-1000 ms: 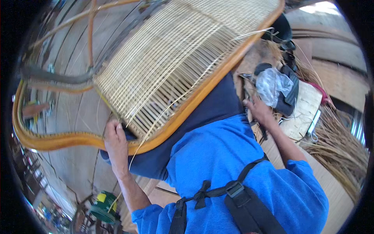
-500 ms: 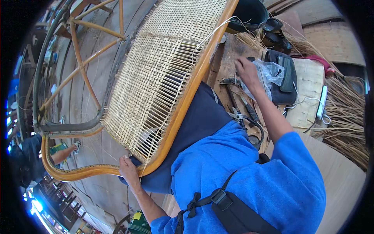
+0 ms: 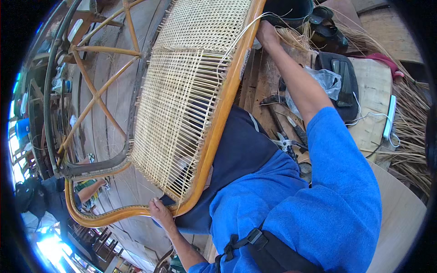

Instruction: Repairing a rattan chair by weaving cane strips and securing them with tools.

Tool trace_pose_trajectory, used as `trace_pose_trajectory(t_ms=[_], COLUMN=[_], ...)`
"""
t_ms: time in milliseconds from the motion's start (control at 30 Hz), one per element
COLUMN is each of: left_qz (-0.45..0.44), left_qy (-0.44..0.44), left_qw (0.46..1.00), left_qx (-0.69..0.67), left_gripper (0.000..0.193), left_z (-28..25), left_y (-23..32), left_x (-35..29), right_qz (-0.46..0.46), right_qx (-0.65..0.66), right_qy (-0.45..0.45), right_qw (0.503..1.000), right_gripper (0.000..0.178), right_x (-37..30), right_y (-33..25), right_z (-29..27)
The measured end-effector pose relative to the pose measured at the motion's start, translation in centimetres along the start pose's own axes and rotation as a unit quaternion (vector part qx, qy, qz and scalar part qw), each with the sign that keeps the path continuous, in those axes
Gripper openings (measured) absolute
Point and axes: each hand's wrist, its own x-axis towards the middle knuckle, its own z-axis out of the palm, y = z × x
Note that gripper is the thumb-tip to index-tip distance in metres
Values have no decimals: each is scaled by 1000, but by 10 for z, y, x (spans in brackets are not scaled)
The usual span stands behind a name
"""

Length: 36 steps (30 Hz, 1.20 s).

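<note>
A wooden chair frame (image 3: 210, 145) with a partly woven cane panel (image 3: 166, 109) leans across my lap. Its upper part is closely woven; along the right side of the lower part, strands run one way with open gaps. My left hand (image 3: 162, 214) is closed around the frame near its lower corner. Beyond the frame's upper right edge, my right hand (image 3: 267, 35) reaches beside a dark bucket (image 3: 291, 11), its fingers mostly hidden. Loose pale cane strands (image 3: 246, 34) curve over the frame close to that hand.
Right of my lap lie pruning shears (image 3: 285, 142), a hammer (image 3: 273, 100), a clear plastic bag (image 3: 325, 84) and a dark pouch (image 3: 343, 93). Bundled cane (image 3: 412, 136) lies farther right. A bare chair frame (image 3: 93, 93) stands left; another person's arm (image 3: 91, 190) shows at lower left.
My right hand has moved up and left from above the plastic bag to the frame's edge by the bucket. My left hand stays at the lower corner. The view has shifted slightly.
</note>
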Motion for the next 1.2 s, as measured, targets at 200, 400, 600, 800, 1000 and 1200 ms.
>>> trace_pose_trajectory(t_ms=[200, 400, 600, 800, 1000, 1200], left_qz=[14, 19, -5, 26, 14, 13], left_qy=[-22, -45, -73, -49, -40, -43], left_qw=[999, 997, 995, 997, 999, 999], left_qx=[26, 67, 72, 44, 28, 0], left_gripper=[25, 24, 24, 25, 25, 25], left_z=[3, 1, 1, 5, 2, 1], left_y=[1, 5, 14, 6, 4, 14], left_x=[4, 1, 5, 5, 0, -3], right_qz=[-4, 88, -177, -77, -87, -76], right_qx=[147, 452, -124, 44, 87, 147], right_qy=[-11, -2, 47, 129, 165, 154], right_qw=[989, 888, 975, 988, 979, 974], right_gripper=[28, 24, 32, 32, 32, 29], right_x=[47, 43, 54, -18, -18, -33], right_y=[20, 12, 29, 6, 6, 13], right_z=[20, 37, 29, -11, -9, -12])
